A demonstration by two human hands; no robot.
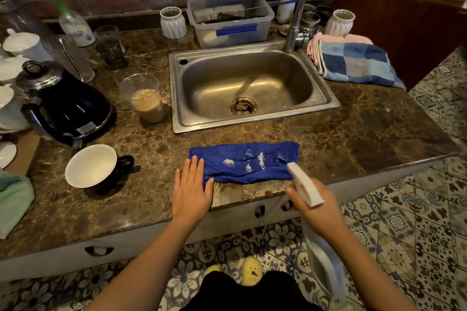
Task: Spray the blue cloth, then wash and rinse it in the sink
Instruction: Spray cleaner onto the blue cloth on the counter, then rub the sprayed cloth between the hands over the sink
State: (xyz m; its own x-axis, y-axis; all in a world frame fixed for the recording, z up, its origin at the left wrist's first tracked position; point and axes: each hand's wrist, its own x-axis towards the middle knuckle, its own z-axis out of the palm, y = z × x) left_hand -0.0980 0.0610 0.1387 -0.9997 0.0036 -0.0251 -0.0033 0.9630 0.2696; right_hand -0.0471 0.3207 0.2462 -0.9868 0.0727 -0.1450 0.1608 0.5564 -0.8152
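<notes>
Judging by the foam blobs (pixel 228 162), we were mid-spray: left hand (pixel 192 189) flat on the left end of the blue cloth (pixel 227 174) at the front edge of the counter (pixel 353 134), right hand (pixel 316 207) gripping the spray bottle (pixel 304 184), sink (pixel 177 98) wash and rinse not yet started.

Cloth (pixel 222 155) on counter (pixel 366 129) before sink (pixel 252 124) — kettle (pixel 70 113) left, towels (pixel 358 63) right.
</notes>
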